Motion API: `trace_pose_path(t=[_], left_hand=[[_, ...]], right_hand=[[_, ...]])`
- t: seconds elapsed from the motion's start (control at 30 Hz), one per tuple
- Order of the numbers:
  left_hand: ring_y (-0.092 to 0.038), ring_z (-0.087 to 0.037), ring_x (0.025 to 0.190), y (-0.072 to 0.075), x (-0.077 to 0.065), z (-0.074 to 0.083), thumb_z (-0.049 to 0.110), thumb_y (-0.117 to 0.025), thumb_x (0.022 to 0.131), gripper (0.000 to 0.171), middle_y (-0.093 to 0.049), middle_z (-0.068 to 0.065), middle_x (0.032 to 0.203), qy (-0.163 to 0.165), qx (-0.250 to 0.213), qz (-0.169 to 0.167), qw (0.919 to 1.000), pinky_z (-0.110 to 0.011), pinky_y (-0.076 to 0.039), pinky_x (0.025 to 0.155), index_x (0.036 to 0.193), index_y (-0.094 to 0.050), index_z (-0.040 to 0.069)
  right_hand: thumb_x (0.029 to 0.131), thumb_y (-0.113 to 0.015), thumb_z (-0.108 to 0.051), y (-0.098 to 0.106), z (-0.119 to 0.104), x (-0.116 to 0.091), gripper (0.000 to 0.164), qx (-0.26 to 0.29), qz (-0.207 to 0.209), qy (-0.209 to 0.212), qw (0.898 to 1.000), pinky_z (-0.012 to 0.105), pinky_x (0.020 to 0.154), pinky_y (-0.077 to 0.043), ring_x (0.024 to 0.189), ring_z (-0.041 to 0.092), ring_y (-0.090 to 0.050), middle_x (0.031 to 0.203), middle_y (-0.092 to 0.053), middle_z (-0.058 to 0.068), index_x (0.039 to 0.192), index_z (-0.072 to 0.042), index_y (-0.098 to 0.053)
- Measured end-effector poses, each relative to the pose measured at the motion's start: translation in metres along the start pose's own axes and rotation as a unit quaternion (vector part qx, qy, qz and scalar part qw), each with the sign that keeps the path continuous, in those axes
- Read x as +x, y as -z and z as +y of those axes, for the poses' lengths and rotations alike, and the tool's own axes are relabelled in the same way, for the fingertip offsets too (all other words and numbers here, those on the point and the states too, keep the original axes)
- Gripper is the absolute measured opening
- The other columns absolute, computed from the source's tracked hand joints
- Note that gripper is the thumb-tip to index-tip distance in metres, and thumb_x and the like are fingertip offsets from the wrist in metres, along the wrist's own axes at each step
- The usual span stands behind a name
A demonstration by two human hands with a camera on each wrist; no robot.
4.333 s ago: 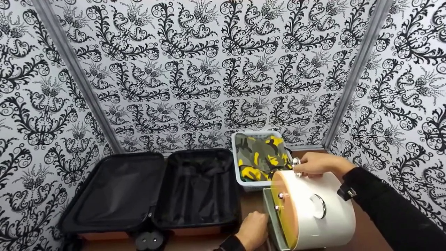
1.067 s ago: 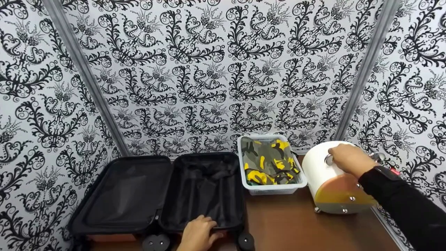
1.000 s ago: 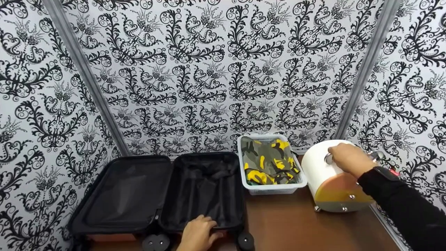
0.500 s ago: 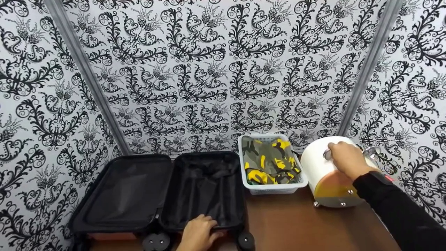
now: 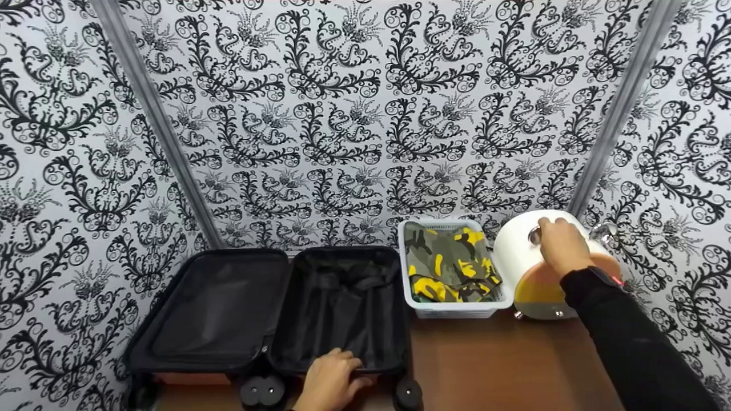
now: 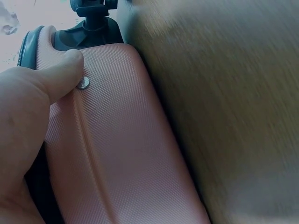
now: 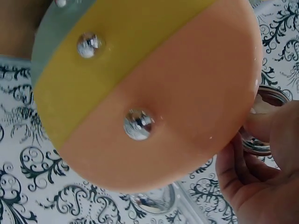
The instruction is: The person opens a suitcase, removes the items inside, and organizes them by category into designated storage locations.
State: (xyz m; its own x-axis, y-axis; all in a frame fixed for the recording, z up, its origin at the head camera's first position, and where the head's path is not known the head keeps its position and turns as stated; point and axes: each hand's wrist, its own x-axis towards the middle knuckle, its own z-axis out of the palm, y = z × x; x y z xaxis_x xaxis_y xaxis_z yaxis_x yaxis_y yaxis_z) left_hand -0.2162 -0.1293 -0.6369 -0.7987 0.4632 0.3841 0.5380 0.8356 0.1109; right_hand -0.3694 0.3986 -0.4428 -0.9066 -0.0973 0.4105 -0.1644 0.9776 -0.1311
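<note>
An open suitcase (image 5: 217, 314) with black lining and a pink shell lies spread in two halves. My left hand (image 5: 331, 377) holds the front rim of its right half. In the left wrist view, the thumb (image 6: 65, 74) presses the pink shell (image 6: 121, 130); the fingertips are hidden there. At the right, my right hand (image 5: 562, 245) grips one round chrome handle (image 5: 535, 235) of a white rounded storage box (image 5: 508, 248). Its end panel (image 7: 201, 84), banded peach, yellow and green with chrome knobs, fills much of the right wrist view.
A pale plastic basket (image 5: 408, 285) holding folded yellow-and-grey camouflage cloth (image 5: 448, 262) stands between suitcase and storage box. Suitcase wheels (image 5: 408, 394) jut toward the front. Patterned walls (image 5: 354, 142) enclose the back and sides of the brown table (image 5: 468, 365).
The storage box has turned and gone from the front right to beside the basket, lately sliding farther back. My left hand left its side and took the suitcase rim.
</note>
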Motion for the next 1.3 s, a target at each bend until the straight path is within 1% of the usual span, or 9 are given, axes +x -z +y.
trace_pose_path(t=[0.13, 0.33, 0.47, 0.53, 0.67, 0.73, 0.9, 1.1, 1.3], left_hand=[[-0.064, -0.016, 0.075, -0.001, 0.002, 0.001, 0.066, -0.076, 0.096, 0.041, -0.074, 0.010, 0.088, -0.002, 0.004, 0.002, 1.0000, -0.035, -0.058, 0.064, 0.097, -0.084, 0.026], [-0.061, -0.013, 0.072, -0.009, 0.007, 0.006, 0.063, -0.079, 0.095, 0.034, -0.071, 0.011, 0.086, 0.009, -0.019, -0.037, 0.9991, -0.033, -0.056, 0.062, 0.096, -0.083, 0.028], [-0.062, -0.013, 0.072, -0.014, 0.007, 0.009, 0.060, -0.083, 0.092, 0.031, -0.072, 0.012, 0.086, 0.007, -0.023, -0.035, 0.9991, -0.031, -0.055, 0.061, 0.096, -0.083, 0.029], [-0.063, -0.013, 0.073, -0.017, 0.006, 0.010, 0.061, -0.083, 0.091, 0.032, -0.073, 0.012, 0.087, 0.001, -0.014, -0.025, 0.9996, -0.032, -0.055, 0.060, 0.097, -0.084, 0.030], [-0.062, -0.011, 0.072, -0.018, 0.005, 0.011, 0.065, -0.081, 0.092, 0.035, -0.071, 0.013, 0.086, -0.005, -0.017, -0.032, 0.9993, -0.030, -0.054, 0.059, 0.098, -0.083, 0.031], [-0.061, -0.011, 0.072, -0.016, 0.007, 0.011, 0.064, -0.081, 0.093, 0.034, -0.071, 0.013, 0.086, -0.006, -0.022, -0.035, 0.9991, -0.029, -0.054, 0.060, 0.098, -0.083, 0.031], [-0.063, -0.011, 0.074, -0.010, 0.012, 0.012, 0.062, -0.079, 0.094, 0.032, -0.072, 0.014, 0.088, -0.006, -0.015, -0.033, 0.9993, -0.030, -0.055, 0.062, 0.098, -0.084, 0.031], [-0.065, -0.010, 0.078, -0.007, 0.012, 0.012, 0.065, -0.078, 0.094, 0.035, -0.073, 0.014, 0.090, -0.014, 0.005, -0.029, 0.9995, -0.030, -0.056, 0.063, 0.101, -0.085, 0.030], [-0.064, -0.011, 0.076, -0.005, 0.013, 0.009, 0.063, -0.078, 0.095, 0.034, -0.072, 0.013, 0.088, -0.022, -0.009, -0.018, 0.9996, -0.031, -0.056, 0.063, 0.100, -0.084, 0.030]], right_hand=[[0.087, -0.063, 0.012, -0.011, 0.006, 0.013, 0.026, 0.011, 0.032, -0.010, 0.999, 0.074, 0.077, -0.056, 0.087, 0.064, -0.064, 0.097, -0.061, 0.044, 0.113, 0.014, -0.062], [0.090, -0.063, 0.012, -0.022, 0.020, 0.018, 0.022, 0.018, 0.073, -0.016, 0.997, 0.075, 0.074, -0.055, 0.085, 0.065, -0.064, 0.095, -0.061, 0.043, 0.112, 0.014, -0.065], [0.088, -0.062, 0.013, -0.025, 0.025, 0.017, 0.024, 0.022, 0.088, -0.022, 0.996, 0.076, 0.073, -0.055, 0.084, 0.066, -0.063, 0.094, -0.061, 0.044, 0.111, 0.014, -0.065], [0.087, -0.061, 0.013, -0.026, 0.025, 0.015, 0.024, 0.021, 0.091, -0.027, 0.995, 0.076, 0.072, -0.054, 0.084, 0.067, -0.063, 0.094, -0.061, 0.044, 0.111, 0.015, -0.064], [0.090, -0.058, 0.012, -0.025, 0.022, 0.010, 0.023, 0.024, 0.096, -0.050, 0.994, 0.077, 0.072, -0.054, 0.088, 0.069, -0.062, 0.095, -0.061, 0.043, 0.112, 0.015, -0.062], [0.092, -0.057, 0.011, -0.022, 0.021, 0.011, 0.023, 0.024, 0.090, -0.057, 0.994, 0.077, 0.073, -0.054, 0.089, 0.069, -0.062, 0.096, -0.061, 0.044, 0.114, 0.015, -0.061], [0.093, -0.055, 0.010, -0.015, 0.025, 0.018, 0.023, 0.022, 0.079, -0.049, 0.995, 0.077, 0.073, -0.054, 0.089, 0.068, -0.062, 0.097, -0.060, 0.044, 0.115, 0.016, -0.061], [0.094, -0.058, 0.009, -0.016, 0.028, 0.020, 0.016, 0.021, 0.092, -0.047, 0.994, 0.076, 0.074, -0.054, 0.084, 0.067, -0.064, 0.094, -0.064, 0.045, 0.108, 0.016, -0.063], [0.097, -0.057, 0.007, -0.018, 0.030, 0.021, 0.014, 0.025, 0.094, -0.060, 0.993, 0.077, 0.075, -0.053, 0.086, 0.068, -0.064, 0.096, -0.065, 0.048, 0.106, 0.016, -0.061]])
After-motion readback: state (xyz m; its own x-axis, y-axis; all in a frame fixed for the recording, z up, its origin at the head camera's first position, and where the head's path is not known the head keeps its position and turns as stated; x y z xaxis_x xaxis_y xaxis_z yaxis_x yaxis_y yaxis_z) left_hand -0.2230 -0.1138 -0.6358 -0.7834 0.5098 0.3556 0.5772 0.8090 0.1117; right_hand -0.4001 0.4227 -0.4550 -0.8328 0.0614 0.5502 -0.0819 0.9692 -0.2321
